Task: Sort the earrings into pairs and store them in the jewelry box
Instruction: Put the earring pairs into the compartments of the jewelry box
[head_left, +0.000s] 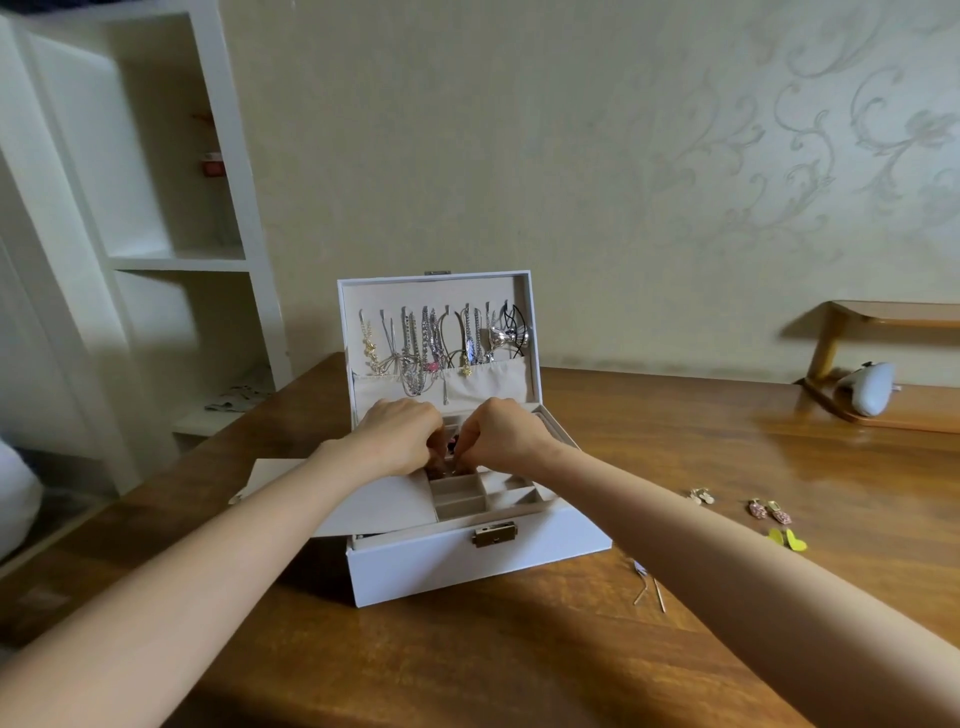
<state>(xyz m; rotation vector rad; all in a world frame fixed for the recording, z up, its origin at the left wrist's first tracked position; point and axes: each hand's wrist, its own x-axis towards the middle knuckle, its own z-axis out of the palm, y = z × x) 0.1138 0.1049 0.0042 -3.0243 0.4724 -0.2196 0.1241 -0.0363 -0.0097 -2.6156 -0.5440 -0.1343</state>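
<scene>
The white jewelry box (467, 564) sits in the middle of the wooden table (519, 665), near its back edge. Its lid (436, 338) stands up, and many necklaces (431, 343) hang inside it. A gold lock (494, 534) is on the front wall. The top tray has small cloth cubbies (460, 496). A flat cloth flap (384, 501) lies over the left side of the tray.

Both hands are over the back cubbies. The left hand (400, 436) and the right hand (501, 434) are curled, with fingertips close together, pinching something small and dark between them. I cannot tell what it is.

More earrings lie on the table to the right of the box. A gold pair (701, 495) is farthest back. A pink sparkly pair (769, 510) is near it. A yellow pair (788, 539) is closer to the front edge. Thin stick earrings (649, 590) lie just beside the box's front right corner.

A white shelf (171, 208) stands at the left.
</scene>
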